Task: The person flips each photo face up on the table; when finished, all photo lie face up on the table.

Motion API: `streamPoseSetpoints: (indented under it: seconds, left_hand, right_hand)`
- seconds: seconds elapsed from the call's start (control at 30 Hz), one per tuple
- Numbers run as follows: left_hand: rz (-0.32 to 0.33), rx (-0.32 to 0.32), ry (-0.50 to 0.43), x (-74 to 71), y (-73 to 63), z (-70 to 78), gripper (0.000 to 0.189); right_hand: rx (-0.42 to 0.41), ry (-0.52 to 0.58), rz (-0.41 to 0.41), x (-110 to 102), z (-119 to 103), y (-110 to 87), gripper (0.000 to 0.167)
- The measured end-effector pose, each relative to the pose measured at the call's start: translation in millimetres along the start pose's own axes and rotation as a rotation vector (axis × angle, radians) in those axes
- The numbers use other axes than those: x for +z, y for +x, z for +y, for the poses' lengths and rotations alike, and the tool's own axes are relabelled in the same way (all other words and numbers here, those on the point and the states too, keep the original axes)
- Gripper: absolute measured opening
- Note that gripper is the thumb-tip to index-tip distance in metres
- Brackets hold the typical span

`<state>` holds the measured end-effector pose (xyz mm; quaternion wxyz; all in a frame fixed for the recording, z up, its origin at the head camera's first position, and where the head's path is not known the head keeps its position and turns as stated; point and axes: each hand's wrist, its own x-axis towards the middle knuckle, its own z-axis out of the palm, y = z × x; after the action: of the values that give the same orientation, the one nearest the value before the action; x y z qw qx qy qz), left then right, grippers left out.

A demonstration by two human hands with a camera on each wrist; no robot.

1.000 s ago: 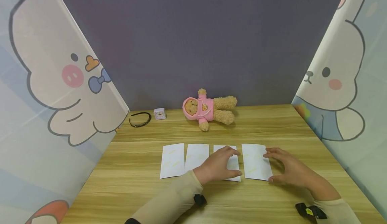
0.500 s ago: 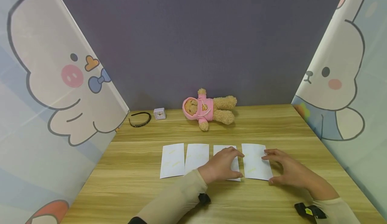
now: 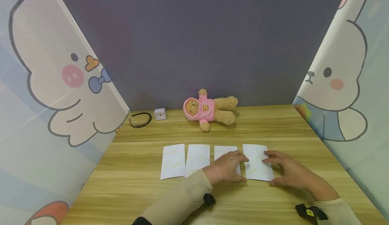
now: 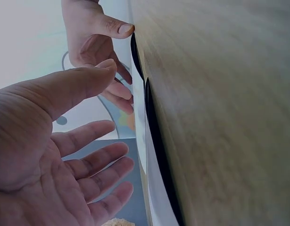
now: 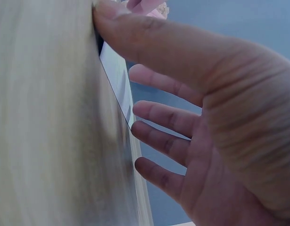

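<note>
Toy first: a pink fabric hoodie (image 3: pixel 207 109) w/ 1 tan plush bear (image 3: pixel 226 117) inside it, lying on its back, head to the L.

Then the count: 4 white rectangular paper sheets (image 3: pixel 173 161), faint yellow marks on them, in 1 row across the light wood-grain table (image 3: pixel 121 184). Behind, 1 black hoop-shaped headband (image 3: pixel 149 120) and 1 small pale square clock (image 3: pixel 160 114), nr the back L corner.

You had 2 hands in play, both spread wide, neither gripping! Your L hand (image 3: pixel 228 167) arched over the third sheet (image 3: pixel 223 149), thumb well apart from the fingers, fingertips by the L edge of the fourth sheet (image 3: pixel 256 162). Your R hand (image 3: pixel 288 172) opposed it, fingers splayed at that sheet's R edge, thumb at its near R corner. So the fourth sat btwn your palms; how firmly you touched it, couldn't tell.

Edges now: sheets 1 & 2 nearly met at their near ends, a slim gap split 3 from 4, and in your L wrist view 2 near edges bowed up off the wood. Room-wise, a strip of wood ran btwn row and bear, and more lay R of your R hand, up to the rabbit-print side wall (image 3: pixel 343 80).
</note>
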<state>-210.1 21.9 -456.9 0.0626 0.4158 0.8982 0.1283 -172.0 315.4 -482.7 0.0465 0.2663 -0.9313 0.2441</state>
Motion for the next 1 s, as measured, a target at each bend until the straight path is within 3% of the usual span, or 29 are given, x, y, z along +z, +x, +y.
streamPoseSetpoints:
  seconds: [0.43, 1.0]
  left_hand:
    - [-0.05, -0.007, 0.009, 3.7, 6.2, 2.9, 0.064]
    - [-0.064, 0.0, 0.05, 6.0, 8.9, 3.1, 0.061]
  right_hand:
    - [-0.01, 0.01, -0.018, -1.1, -4.4, -0.4, 0.064]
    - [0.049, 0.021, -0.07, -1.7, -5.7, 0.6, 0.056]
